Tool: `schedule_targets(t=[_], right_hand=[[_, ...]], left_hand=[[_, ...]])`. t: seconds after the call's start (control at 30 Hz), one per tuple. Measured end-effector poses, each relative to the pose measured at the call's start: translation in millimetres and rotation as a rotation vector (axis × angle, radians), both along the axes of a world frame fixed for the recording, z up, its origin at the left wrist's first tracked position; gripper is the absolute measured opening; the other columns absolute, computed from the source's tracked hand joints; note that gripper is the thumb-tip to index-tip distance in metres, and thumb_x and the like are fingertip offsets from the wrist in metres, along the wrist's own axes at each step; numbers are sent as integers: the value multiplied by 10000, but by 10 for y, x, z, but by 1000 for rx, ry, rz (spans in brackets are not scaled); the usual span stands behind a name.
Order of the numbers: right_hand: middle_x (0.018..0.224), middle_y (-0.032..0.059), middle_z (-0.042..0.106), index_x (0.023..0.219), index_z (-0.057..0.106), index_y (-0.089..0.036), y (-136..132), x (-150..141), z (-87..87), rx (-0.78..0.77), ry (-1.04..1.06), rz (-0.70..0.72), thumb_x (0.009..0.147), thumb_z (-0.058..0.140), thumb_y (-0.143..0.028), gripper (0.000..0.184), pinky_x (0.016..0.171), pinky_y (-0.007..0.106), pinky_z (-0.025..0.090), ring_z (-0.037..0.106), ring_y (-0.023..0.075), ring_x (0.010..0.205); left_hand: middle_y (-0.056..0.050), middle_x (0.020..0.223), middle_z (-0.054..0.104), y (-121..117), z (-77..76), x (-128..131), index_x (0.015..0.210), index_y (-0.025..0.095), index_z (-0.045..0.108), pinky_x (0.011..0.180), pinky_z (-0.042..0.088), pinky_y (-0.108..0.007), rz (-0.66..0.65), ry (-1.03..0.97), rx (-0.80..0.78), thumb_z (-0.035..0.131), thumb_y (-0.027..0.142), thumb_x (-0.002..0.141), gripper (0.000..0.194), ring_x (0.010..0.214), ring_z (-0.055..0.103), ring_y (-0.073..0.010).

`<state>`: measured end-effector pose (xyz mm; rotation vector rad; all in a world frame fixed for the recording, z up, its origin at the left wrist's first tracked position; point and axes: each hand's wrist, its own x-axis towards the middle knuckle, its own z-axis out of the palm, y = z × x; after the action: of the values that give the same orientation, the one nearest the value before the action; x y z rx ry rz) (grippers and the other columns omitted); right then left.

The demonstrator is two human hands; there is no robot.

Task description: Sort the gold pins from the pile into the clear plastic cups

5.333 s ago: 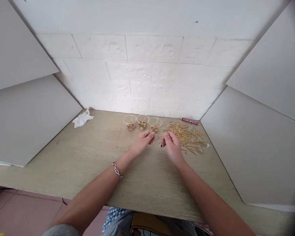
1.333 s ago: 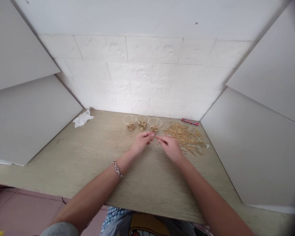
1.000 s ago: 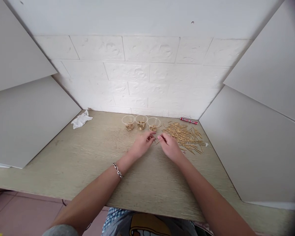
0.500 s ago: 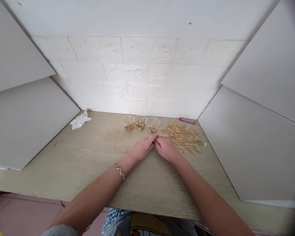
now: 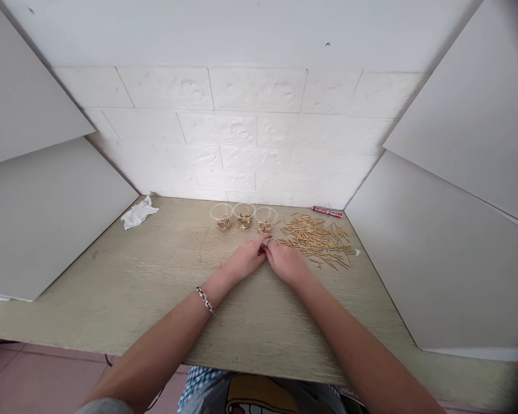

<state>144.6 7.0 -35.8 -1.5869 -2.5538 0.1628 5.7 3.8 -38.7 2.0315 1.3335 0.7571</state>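
My left hand (image 5: 249, 256), with a chain bracelet (image 5: 205, 299) at its wrist, meets my right hand (image 5: 285, 260) in front of the cups. Fingers of both hands are pinched together at one spot; whatever they hold is too small and hidden to name. Just beyond them stand three clear plastic cups: a left cup (image 5: 221, 217), a middle cup (image 5: 244, 215) and a right cup (image 5: 266, 219), each with small brass-coloured parts at the bottom. A spread pile of thin gold-coloured metal pins (image 5: 313, 237) lies beside my right hand.
Crumpled white tissue (image 5: 139, 213) lies at the back left of the wooden table (image 5: 125, 287). A red marker-like tube (image 5: 327, 211) rests by the back right corner. Tiny bits are scattered left of the hands. White panels stand at both sides, a brick-pattern wall behind.
Both hands have shifted slightly left, and the left fingers have opened a little from the right ones while still meeting them. The view has moved slightly; cups and pile look the same.
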Motion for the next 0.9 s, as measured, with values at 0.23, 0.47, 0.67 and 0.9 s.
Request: schedule_targets(t=[0.23, 0.47, 0.67, 0.9], right_hand=[[925, 135, 641, 1059, 526, -138, 11, -13, -60, -27, 3, -1, 917, 236, -257, 344, 629, 307, 427, 620, 230, 782], [921, 122, 635, 1065, 523, -141, 9, -16, -99, -38, 35, 32, 906, 247, -222, 329, 642, 285, 410, 600, 216, 817], [930, 107, 631, 1025, 539, -150, 28, -8, -127, -21, 50, 64, 893, 258, -199, 314, 642, 278, 390, 594, 208, 816], [851, 81, 635, 955, 552, -163, 17, 0, -121, 15, 75, 59, 885, 298, -215, 269, 583, 267, 329, 585, 191, 754]], left_hand=[[-68, 877, 636, 3, -16, 4, 1179, 180, 472, 730, 429, -294, -22, 69, 8, 485, 120, 728, 455, 777, 590, -191], [-86, 931, 636, 13, -53, 7, 1182, 167, 475, 745, 433, -301, -18, 97, 37, 485, 116, 728, 457, 814, 593, -203], [-95, 973, 627, 21, -79, -1, 1186, 166, 466, 758, 434, -311, -36, 157, 57, 480, 145, 748, 438, 867, 586, -217], [-93, 1117, 557, -32, 225, -151, 1103, 173, 529, 810, 415, -307, -63, 319, 225, 525, 240, 747, 362, 968, 534, -219]])
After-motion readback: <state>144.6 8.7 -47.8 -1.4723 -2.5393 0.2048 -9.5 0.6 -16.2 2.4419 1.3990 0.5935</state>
